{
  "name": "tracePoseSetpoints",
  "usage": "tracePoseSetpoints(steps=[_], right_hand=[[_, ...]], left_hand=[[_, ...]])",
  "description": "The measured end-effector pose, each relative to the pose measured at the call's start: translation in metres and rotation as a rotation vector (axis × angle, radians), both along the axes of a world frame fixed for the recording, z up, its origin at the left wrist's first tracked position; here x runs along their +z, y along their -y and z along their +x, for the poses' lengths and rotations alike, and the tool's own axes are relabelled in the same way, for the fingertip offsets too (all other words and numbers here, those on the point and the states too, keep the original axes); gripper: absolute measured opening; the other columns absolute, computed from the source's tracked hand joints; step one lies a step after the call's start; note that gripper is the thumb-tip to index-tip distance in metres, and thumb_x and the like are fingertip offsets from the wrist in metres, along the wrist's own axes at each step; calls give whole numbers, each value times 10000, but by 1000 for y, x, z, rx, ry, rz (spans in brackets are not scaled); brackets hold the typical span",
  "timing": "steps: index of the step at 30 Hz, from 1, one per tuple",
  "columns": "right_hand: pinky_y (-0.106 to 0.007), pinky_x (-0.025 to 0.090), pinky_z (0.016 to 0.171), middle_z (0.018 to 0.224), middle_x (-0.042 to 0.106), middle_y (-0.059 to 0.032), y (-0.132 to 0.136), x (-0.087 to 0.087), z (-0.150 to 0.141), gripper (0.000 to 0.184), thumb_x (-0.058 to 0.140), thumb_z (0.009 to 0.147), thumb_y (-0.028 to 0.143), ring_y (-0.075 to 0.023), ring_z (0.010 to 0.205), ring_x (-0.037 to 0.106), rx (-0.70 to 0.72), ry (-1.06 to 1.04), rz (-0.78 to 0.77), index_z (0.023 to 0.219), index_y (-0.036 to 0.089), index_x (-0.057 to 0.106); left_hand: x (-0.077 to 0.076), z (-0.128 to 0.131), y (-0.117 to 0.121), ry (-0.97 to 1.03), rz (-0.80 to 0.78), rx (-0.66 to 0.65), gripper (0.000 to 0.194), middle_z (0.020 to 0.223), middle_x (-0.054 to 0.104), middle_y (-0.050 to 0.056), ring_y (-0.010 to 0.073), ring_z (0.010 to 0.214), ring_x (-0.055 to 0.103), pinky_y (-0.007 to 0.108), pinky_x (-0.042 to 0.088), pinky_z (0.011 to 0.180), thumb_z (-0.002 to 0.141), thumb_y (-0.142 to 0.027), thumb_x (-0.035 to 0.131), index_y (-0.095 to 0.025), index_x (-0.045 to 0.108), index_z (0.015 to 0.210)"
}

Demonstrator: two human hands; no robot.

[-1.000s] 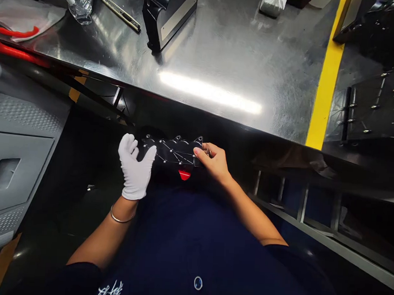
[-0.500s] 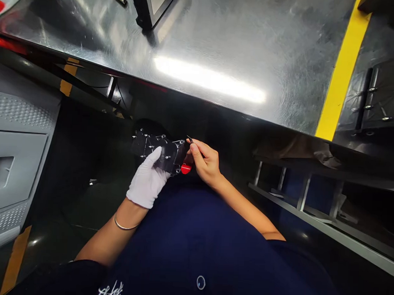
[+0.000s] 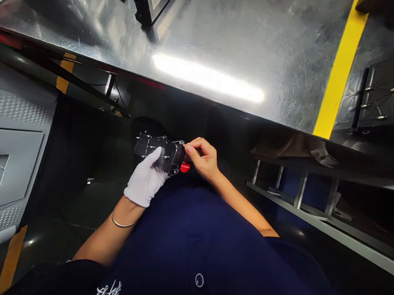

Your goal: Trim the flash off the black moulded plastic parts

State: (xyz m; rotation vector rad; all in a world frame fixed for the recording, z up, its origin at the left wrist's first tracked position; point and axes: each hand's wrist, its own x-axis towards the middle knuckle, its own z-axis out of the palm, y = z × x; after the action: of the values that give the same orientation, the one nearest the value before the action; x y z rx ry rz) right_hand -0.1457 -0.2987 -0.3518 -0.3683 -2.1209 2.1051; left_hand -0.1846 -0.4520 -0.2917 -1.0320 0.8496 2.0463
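Note:
My left hand (image 3: 144,180), in a white glove, grips a black moulded part (image 3: 169,152) with several small metal pins and rings, its thumb lying across the top face. Bare, my right hand (image 3: 204,160) pinches a thin, dark, pointed tool at the part's upper right corner, beside a metal ring (image 3: 182,143). Most of that tool is hidden by the fingers, and its exact kind does not show. Just below the right fingertips, at the part's right end, is a red rounded piece (image 3: 185,167); what it is attached to is hidden.
Beyond my hands runs a metal workbench (image 3: 221,48) with a yellow stripe (image 3: 340,71). A black-framed object (image 3: 149,6) stands on it, and a dark fixture with metal pins (image 3: 365,100) is at right. Grey equipment (image 3: 11,170) is at left; a metal rack (image 3: 299,204) is lower right.
My right fingertips have moved slightly left, against the part's upper right corner; the tool's dark tip, which stuck up before, now barely shows. The left hand keeps its grip.

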Motion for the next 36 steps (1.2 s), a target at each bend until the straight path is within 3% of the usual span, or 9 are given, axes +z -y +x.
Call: tracePoseSetpoints(steps=[5, 7, 10, 15, 19, 22, 27, 30, 36], right_hand=[[-270, 423, 570, 632, 506, 24, -7, -15, -9, 481, 622, 778, 663, -112, 586, 475, -142, 105, 25, 688, 198, 538], [-265, 411, 557, 601, 473, 36, -10, -11, -8, 481, 631, 781, 652, -104, 563, 447, -162, 101, 13, 667, 199, 516], [-284, 448, 600, 670, 549, 6, -11, 7, -1, 413, 634, 825, 578, -117, 612, 504, -30, 2, -17, 698, 194, 551], [-310, 478, 611, 727, 607, -26, -5, 29, 9, 331, 614, 868, 505, -132, 623, 550, 95, -96, -7, 767, 190, 597], [-305, 476, 601, 732, 613, -30, -5, 22, 6, 326, 613, 868, 501, -132, 615, 551, 84, -74, 42, 778, 188, 612], [-285, 466, 581, 683, 608, -14, -11, 20, 4, 349, 596, 878, 513, -126, 588, 552, 85, -4, 69, 753, 187, 602], [-233, 423, 561, 616, 587, 0, -28, 42, 10, 426, 401, 1003, 431, -94, 547, 535, 452, -144, 236, 709, 182, 582], [-233, 385, 550, 625, 563, -4, -33, 54, 14, 477, 422, 970, 561, -97, 561, 507, 634, -333, 403, 760, 170, 598], [-246, 268, 512, 531, 395, 31, -32, 54, 13, 575, 483, 903, 642, -89, 516, 384, 691, -448, 584, 561, 183, 430]], left_hand=[[18, 0, 3, 172, -41, 58, 268, 988, 759, 56, 186, 910, 730, 321, 618, 840, 962, -146, 453, -155, 659, 1134], [23, 1, 2, 232, -61, 103, 276, 1019, 755, 62, 189, 987, 714, 302, 590, 908, 956, -131, 448, -147, 672, 1116], [21, 2, 2, 167, -49, 115, 282, 1080, 743, 74, 192, 1040, 697, 303, 575, 938, 950, -133, 467, -138, 667, 1149], [6, 2, 3, 97, -26, 36, 305, 1081, 742, 89, 198, 1009, 707, 338, 583, 929, 925, -145, 523, -131, 642, 1206], [3, 7, 10, 53, -38, -20, 258, 1025, 753, 75, 201, 997, 710, 329, 584, 926, 898, -147, 551, -138, 685, 1119], [4, 12, 21, -83, -26, -192, 248, 945, 761, 76, 249, 966, 718, 349, 596, 898, 788, -150, 680, -131, 721, 1032], [4, 10, 38, -352, -43, -388, 426, 977, 755, 107, 335, 976, 705, 415, 596, 876, 596, -237, 854, -144, 743, 997], [4, 2, 43, -437, -60, -418, 427, 1009, 749, 121, 343, 1006, 693, 415, 582, 897, 602, -250, 854, -144, 745, 1001], [1, 3, 38, -472, -13, -489, 406, 1036, 744, 127, 325, 994, 695, 389, 577, 887, 637, -279, 847, -138, 746, 1004]])
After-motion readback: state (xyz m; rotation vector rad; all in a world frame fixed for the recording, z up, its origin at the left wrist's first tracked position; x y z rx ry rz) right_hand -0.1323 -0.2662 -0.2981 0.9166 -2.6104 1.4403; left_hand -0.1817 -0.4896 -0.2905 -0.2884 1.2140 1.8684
